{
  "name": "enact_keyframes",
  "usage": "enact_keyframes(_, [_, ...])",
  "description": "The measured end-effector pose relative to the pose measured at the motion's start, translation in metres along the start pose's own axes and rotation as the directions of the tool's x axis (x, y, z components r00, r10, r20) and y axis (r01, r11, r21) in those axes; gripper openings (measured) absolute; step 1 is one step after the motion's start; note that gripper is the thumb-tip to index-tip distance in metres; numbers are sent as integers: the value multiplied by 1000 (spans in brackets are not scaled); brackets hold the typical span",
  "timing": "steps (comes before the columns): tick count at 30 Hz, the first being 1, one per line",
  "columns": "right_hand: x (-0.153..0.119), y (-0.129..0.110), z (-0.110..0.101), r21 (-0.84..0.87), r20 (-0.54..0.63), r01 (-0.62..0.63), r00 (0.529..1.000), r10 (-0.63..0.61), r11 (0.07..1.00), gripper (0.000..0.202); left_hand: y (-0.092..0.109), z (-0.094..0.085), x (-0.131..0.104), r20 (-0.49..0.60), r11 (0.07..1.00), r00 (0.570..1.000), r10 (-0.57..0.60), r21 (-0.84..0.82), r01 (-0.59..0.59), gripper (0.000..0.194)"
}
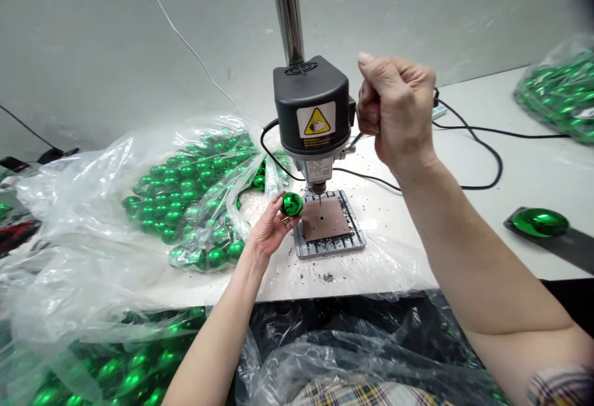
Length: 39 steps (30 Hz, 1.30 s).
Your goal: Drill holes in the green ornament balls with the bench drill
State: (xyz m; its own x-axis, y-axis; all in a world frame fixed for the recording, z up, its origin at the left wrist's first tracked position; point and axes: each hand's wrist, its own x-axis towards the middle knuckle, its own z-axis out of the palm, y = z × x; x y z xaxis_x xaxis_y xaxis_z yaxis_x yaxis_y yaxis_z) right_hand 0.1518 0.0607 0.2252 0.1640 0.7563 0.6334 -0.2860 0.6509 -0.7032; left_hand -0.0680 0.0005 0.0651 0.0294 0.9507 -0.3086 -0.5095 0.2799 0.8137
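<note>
My left hand (271, 225) holds a shiny green ball (292, 204) in its fingertips, at the left edge of the drill press base (330, 246). My right hand (400, 104) is closed around the feed lever (355, 143) on the right side of the drill press (312, 109); the fingers hide the lever's end. A thin drill bit (320, 200) points down above a brown board (327, 219) that lies on the slotted base. The board has a dark hole near its middle. The ball is beside the bit, apart from it.
Left of the press lies a clear plastic bag (185, 189) of green balls. More green balls (120, 369) are below the table edge. Another full bag (561, 93) stands at the far right, near a green oval piece (541, 222). A black cable (492, 174) loops across the table.
</note>
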Motion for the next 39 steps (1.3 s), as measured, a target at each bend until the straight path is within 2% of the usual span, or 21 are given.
enact_keyframes(2, [-2, -1, 0, -14, 2, -2, 1000, 2, 1000, 56, -12, 4, 1, 1, 1000, 1000, 7, -10, -7, 55])
enact_keyframes(5, [-4, -5, 2, -39, -1, -28, 1000, 28, 999, 61, -30, 10, 4, -26, 985, 991, 128, 122, -124, 59])
enact_keyframes(9, [-4, -7, 4, -54, -26, -43, 999, 42, 998, 64, -51, 16, 9, 31, 868, 950, 310, 398, -296, 60])
enact_keyframes(12, [-4, -7, 4, -52, -31, -53, 998, 51, 997, 64, -60, 17, 16, 52, 813, 936, 347, 481, -328, 59])
enact_keyframes(20, [-3, -6, 4, 11, -14, -36, 999, 36, 999, 64, -60, 24, 27, 114, 725, 911, 395, 570, -386, 55])
enact_keyframes(29, [-2, -9, 4, -66, -2, -31, 1000, 31, 997, 66, -57, 27, 16, 171, 485, 855, 489, 762, -429, 43])
enact_keyframes(31, [-2, -9, 4, -69, -4, -22, 1000, 22, 997, 67, -58, 29, 16, 186, 489, 861, 474, 758, -433, 45])
enact_keyframes(35, [-4, -7, 2, -76, 5, -11, 1000, 11, 997, 69, -59, 31, 18, 187, 588, 894, 407, 696, -413, 49])
enact_keyframes(39, [-12, -4, -2, -63, 45, 80, 996, -78, 995, 66, -60, 29, 20, 197, 625, 895, 399, 656, -423, 50])
